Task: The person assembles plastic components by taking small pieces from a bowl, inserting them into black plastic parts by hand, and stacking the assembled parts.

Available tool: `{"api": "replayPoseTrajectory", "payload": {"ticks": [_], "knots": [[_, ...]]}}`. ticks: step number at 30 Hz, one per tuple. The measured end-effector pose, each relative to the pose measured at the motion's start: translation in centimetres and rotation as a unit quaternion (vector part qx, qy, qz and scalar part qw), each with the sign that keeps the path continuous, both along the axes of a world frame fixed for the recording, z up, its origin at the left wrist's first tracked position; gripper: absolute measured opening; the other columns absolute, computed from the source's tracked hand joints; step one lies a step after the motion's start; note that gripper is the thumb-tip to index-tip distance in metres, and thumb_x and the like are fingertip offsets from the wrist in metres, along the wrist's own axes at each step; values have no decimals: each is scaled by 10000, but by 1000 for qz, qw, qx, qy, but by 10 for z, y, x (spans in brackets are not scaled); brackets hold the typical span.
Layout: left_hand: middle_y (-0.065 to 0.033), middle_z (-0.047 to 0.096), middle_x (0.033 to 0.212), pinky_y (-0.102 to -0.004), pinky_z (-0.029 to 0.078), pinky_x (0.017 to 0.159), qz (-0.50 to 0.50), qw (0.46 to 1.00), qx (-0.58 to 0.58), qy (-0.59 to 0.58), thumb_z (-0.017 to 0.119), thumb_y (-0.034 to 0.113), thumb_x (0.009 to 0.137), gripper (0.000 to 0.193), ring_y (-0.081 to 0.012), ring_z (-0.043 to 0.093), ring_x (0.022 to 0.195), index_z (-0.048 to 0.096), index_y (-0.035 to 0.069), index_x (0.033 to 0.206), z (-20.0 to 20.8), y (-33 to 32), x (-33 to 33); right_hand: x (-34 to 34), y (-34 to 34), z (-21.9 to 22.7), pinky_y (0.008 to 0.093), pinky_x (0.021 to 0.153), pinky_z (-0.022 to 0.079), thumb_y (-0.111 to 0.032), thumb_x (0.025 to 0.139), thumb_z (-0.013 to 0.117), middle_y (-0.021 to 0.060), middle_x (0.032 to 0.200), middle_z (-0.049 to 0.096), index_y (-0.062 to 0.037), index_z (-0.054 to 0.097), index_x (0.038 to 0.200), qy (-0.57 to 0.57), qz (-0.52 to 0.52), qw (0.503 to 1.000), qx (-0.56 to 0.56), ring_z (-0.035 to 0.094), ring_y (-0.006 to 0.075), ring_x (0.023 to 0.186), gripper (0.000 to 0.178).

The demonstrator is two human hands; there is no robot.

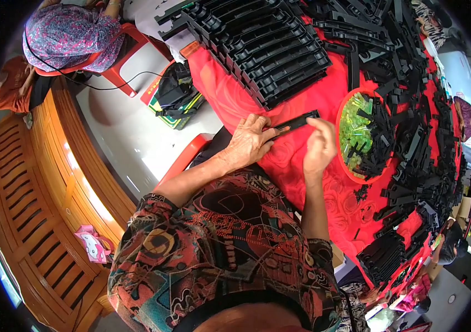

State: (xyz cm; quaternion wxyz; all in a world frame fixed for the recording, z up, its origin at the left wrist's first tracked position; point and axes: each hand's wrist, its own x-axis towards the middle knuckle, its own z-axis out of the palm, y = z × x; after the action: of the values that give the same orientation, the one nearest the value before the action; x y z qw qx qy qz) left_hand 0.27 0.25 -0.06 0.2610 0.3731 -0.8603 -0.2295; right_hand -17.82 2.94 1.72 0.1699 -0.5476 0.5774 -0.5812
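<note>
My left hand (249, 141) presses down on the near end of a long black plastic strip (297, 121) that lies on the red tablecloth (307, 83). My right hand (321, 148) hovers at the strip's other end with its fingers curled; whether it pinches a small part is hidden. Just right of that hand stands a red round tray (339, 113) filled with small translucent green pieces (353, 130) and black plastic parts.
A big stack of black moulded strips (263, 47) lies at the table's far side. Loose black parts (418, 144) cover the right side. A red plastic chair (122, 61) holds a seated person at upper left. A wooden bench (36, 210) runs along the left.
</note>
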Motion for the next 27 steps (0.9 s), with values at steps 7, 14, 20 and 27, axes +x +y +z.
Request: {"api": "replayPoseTrajectory", "payload": {"ticks": [7, 14, 20, 27], "knots": [[-109, 498, 1017, -395, 418, 812, -5, 999, 14, -30, 659, 124, 695, 350, -284, 473, 954, 603, 111, 1040, 2, -1, -3, 11, -21, 18, 207, 393, 244, -73, 842, 377, -24, 536, 289, 46, 513, 955, -414, 103, 899, -102, 254, 60, 417, 213], [-108, 516, 941, -400, 432, 730, -8, 999, -28, -14, 620, 144, 683, 328, -282, 479, 914, 616, 116, 1010, -5, -2, -5, 23, -36, -6, 196, 373, 227, -73, 864, 357, -34, 535, 293, 43, 516, 935, -428, 129, 894, -36, 247, 41, 402, 209], [-137, 517, 938, -421, 452, 716, -16, 999, -28, -32, 594, 144, 688, 275, -311, 498, 901, 611, 95, 958, -4, -4, -6, 29, -38, -9, 196, 381, 242, -69, 852, 359, -32, 549, 318, 38, 532, 902, -392, 101, 914, 15, 277, 40, 423, 209], [-171, 521, 935, -408, 484, 650, -19, 997, -56, -49, 575, 115, 692, 260, -336, 525, 892, 605, 61, 945, -4, -1, -7, 33, -35, -11, 204, 393, 256, -54, 835, 352, -33, 558, 317, 45, 532, 871, -331, 97, 939, 11, 279, 41, 437, 208]]}}
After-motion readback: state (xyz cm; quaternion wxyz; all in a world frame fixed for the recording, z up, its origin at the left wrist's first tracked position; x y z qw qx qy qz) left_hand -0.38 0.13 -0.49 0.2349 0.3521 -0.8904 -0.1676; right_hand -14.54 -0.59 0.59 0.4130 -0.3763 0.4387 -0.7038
